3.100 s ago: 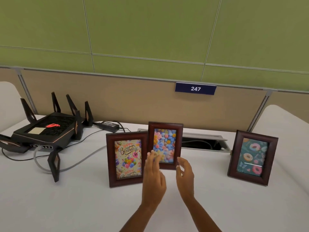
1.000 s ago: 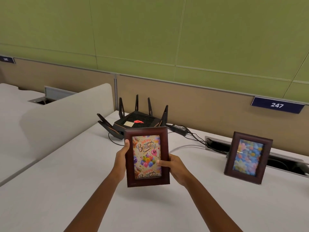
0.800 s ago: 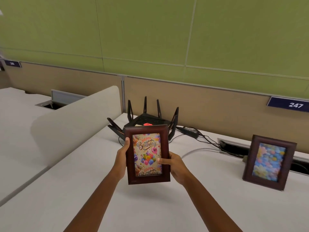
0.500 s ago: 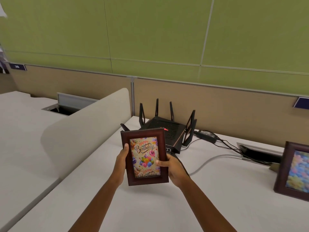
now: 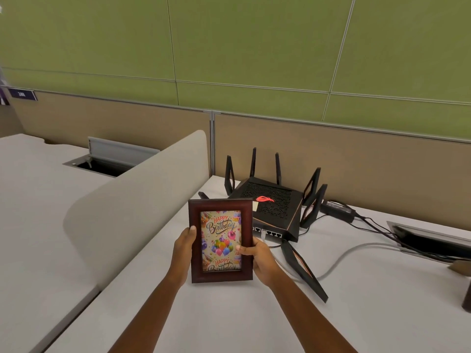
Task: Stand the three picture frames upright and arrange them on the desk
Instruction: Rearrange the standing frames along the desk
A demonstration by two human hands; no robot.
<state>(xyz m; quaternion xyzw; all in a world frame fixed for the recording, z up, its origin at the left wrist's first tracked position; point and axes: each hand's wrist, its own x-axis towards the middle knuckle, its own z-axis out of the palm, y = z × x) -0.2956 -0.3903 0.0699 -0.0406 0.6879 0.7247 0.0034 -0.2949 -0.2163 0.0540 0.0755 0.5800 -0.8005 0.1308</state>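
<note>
A dark wooden picture frame with a "Happy Birthday" balloon picture (image 5: 221, 240) is upright between both hands, low over the white desk (image 5: 229, 317), left of the black router. My left hand (image 5: 184, 250) grips its left edge, thumb on the front. My right hand (image 5: 257, 258) grips its right edge, thumb over the glass. A dark corner of a second frame (image 5: 467, 298) shows at the far right edge. The third frame is out of view.
A black router (image 5: 270, 207) with several antennas stands just behind and right of the held frame, with cables (image 5: 356, 250) trailing right to an open cable hatch (image 5: 430, 238). A beige divider (image 5: 132, 207) borders the desk on the left.
Both hands have carried the birthday frame leftwards along the desk, past the router. The view has turned left, so the flower frame has slid almost out of sight on the right.
</note>
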